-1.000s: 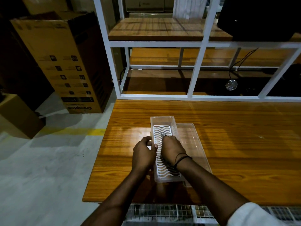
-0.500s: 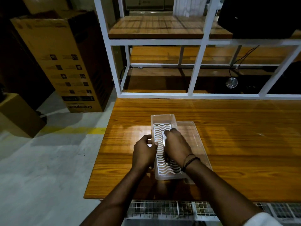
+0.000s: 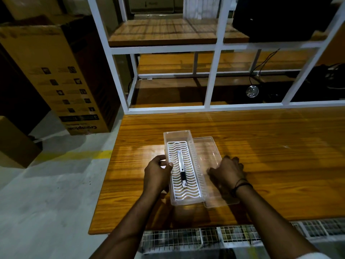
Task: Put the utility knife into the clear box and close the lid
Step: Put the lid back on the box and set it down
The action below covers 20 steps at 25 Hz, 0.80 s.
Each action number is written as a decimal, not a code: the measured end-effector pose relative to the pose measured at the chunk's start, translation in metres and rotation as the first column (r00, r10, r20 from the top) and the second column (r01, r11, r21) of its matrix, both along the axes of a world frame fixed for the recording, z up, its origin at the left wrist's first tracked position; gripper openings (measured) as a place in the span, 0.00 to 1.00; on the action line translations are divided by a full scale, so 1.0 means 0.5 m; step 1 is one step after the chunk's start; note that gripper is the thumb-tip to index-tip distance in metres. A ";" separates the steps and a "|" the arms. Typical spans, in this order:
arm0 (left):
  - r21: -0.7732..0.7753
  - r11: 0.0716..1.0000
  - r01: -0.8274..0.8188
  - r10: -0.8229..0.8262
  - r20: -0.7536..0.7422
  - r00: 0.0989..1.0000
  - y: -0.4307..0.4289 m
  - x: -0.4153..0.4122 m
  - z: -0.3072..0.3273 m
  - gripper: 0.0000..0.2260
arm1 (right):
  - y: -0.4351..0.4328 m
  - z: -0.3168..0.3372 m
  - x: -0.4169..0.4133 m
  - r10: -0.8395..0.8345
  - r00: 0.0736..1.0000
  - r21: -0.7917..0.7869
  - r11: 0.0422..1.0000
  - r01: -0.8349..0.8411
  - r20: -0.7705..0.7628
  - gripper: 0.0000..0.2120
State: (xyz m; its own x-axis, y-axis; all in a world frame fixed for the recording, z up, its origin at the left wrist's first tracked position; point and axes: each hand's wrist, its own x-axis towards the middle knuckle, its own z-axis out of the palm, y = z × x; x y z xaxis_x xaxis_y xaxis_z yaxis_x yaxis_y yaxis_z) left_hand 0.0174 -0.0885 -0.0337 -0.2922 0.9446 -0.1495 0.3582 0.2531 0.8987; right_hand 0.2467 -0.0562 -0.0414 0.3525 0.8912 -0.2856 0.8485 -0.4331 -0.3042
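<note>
While the lid lies off, the scene reads as follows.

Utility knife: the utility knife (image 3: 181, 170) lies lengthwise inside the clear box (image 3: 182, 166), resting on the white wavy grid insert (image 3: 188, 189), dark slider toward 6 o'clock.

Clear box: open, standing on the wooden bench (image 3: 270, 146), long axis running from 12 to 6 o'clock.

Lid: the clear lid (image 3: 205, 152) lies flat on the bench at the box's 3 o'clock side, just beside it and partly tucked against its wall.

Left hand: the left hand (image 3: 156, 172) holds the box's 9 o'clock wall, fingers (image 3: 165, 163) curled narrow over the rim.

Right hand: the right hand (image 3: 226, 171) rests on the lid, fingers spread loosely; whether they grip it I cannot tell. A dark band (image 3: 240, 184) circles the wrist.

Surroundings: a white metal shelf frame (image 3: 211, 79) with wooden boards stands at 12 o'clock behind the bench; a tall cardboard carton (image 3: 56, 75) stands on the floor at 10 o'clock; a wire mesh rack (image 3: 186, 238) shows below the bench edge at 6 o'clock.

In the way: the right hand covers the lid's near half; nothing lies over the box opening.
</note>
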 end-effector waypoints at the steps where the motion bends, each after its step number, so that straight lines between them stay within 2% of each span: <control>1: -0.002 1.000 -0.002 0.002 0.010 1.000 0.000 0.000 0.000 0.16 | 0.003 -0.001 -0.005 -0.007 1.000 -0.011 1.000 0.007 0.004 0.36; 4: -0.012 1.000 -0.006 0.007 0.048 0.999 -0.001 -0.005 -0.004 0.16 | 0.012 -0.002 -0.007 -0.019 1.000 -0.009 1.000 0.019 0.014 0.34; 7: -0.031 0.999 -0.005 0.007 0.070 0.998 -0.002 -0.011 -0.004 0.16 | 0.019 0.020 0.006 -0.023 0.992 0.065 0.997 0.032 -0.125 0.22; 10: -0.033 0.999 -0.004 0.006 0.077 0.997 -0.001 -0.013 -0.005 0.15 | 0.029 0.057 0.013 0.055 0.961 0.183 0.983 -0.005 -0.271 0.09; 12: -0.037 0.999 -0.006 0.009 0.080 0.997 0.001 -0.014 -0.007 0.14 | 0.027 0.088 -0.001 0.114 0.945 0.280 0.960 -0.025 -0.306 0.06; 15: -0.050 0.999 -0.022 0.029 0.126 0.992 0.002 -0.015 -0.007 0.14 | 0.020 0.128 -0.039 0.212 0.957 0.417 0.902 -0.113 -0.198 0.06; 20: -0.052 0.998 -0.018 0.024 0.131 0.991 -0.002 -0.014 -0.002 0.14 | 0.013 0.178 -0.140 0.270 0.962 0.438 0.869 -0.229 -0.033 0.07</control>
